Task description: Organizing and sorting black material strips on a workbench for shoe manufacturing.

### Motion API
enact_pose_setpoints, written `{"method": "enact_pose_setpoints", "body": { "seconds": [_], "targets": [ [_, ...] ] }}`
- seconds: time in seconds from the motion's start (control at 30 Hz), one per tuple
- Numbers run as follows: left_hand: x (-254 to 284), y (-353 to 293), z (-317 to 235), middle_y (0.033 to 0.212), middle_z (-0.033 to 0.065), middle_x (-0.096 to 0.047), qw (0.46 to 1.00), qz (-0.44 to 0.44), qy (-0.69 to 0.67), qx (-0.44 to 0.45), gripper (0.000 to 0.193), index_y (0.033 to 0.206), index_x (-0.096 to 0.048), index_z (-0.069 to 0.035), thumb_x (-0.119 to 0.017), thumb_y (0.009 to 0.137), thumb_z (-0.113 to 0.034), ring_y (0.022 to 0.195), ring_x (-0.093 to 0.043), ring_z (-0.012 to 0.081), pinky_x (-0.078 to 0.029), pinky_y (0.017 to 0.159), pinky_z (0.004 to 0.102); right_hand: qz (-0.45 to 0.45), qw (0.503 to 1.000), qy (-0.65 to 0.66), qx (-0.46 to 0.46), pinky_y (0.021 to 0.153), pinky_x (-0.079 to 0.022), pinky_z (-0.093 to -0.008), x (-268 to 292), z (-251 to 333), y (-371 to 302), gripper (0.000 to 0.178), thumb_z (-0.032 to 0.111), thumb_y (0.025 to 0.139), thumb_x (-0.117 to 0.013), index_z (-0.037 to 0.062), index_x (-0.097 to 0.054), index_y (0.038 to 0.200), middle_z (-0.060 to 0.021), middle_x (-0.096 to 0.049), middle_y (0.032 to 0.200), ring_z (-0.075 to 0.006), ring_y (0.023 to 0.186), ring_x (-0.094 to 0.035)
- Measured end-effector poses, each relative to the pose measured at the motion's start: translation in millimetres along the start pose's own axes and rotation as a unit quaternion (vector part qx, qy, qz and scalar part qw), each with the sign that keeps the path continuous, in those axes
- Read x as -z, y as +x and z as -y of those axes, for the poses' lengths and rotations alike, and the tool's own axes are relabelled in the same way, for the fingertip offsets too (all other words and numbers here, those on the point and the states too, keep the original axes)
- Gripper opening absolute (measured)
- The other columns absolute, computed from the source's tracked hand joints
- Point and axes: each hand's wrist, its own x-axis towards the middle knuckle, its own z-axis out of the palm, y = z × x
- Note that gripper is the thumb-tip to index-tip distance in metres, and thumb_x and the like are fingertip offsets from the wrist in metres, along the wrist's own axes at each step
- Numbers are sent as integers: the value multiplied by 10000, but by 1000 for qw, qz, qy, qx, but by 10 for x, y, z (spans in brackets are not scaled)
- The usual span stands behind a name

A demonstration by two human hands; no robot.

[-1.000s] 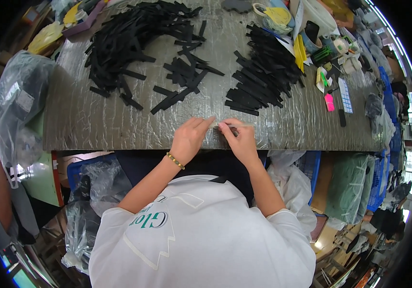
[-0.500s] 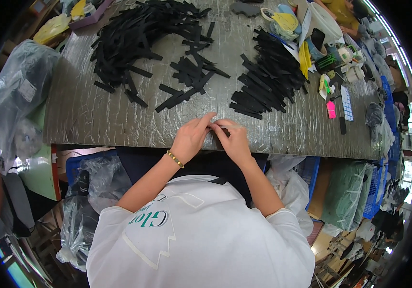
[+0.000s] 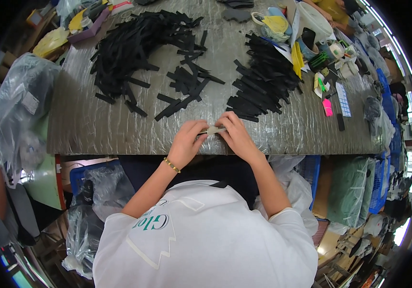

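Left hand: in the head view, my left hand is curled, thumb and fingers nearly closed at the left end of a small, flat, pale piece.
Right hand: my right hand pinches that piece's other end.
Pale piece: between both hands, above the bench's near edge; too small to tell its material.
Black strips: a large tangled heap of flat black strips left, a small loose cluster of black strips midway, an overlapping, more aligned pile of black strips right.
Progress: partway, I'd judge; the piece is in hand, many strips lie unaligned; which pile is finished, I cannot tell.
Bench: grey-brown bench with a shiny, wrinkled surface.
Room: clear plastic bag left, green wrapped bundle right, another person's yellow sleeve beyond.
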Motion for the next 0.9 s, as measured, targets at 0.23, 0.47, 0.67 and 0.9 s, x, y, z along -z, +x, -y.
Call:
{"method": "enact_pose_setpoints", "body": {
  "seconds": [0.23,0.47,0.67,0.9],
  "targets": [
    [349,27,71,1000,123,-709,998,-32,24,56,155,984,-680,-29,-717,836,-1,933,-664,324,-535,820,386,-65,997,45,10,928,-440,-430,16,154,48,244,115,910,-660,40,-608,1135,-127,-544,1170,-343,1089,-559],
    [698,-84,276,989,113,-721,974,-148,20,173,156,991,-685,-10,-734,845,14,884,-697,257,-552,800,322,-43,992,-114,-28,895,-455,-428,84,-141,-245,257,174,892,-703,58,-705,1121,-111,-582,1155,-323,1079,-574],
    [750,-88,357,963,113,-715,957,-206,27,204,150,1002,-685,-2,-733,860,-9,860,-694,224,-539,797,306,-104,982,-155,42,849,-450,-402,-44,65,277,221,115,847,-711,48,-684,1056,-87,-582,1107,-291,1027,-571],
    [823,-111,307,986,108,-720,950,-236,8,203,154,1015,-689,-1,-729,867,-13,876,-695,209,-540,816,306,-65,988,-76,116,885,-438,-398,-569,121,1148,254,79,832,-705,57,-665,1081,-88,-579,1037,-286,1026,-567]
  ]
}}
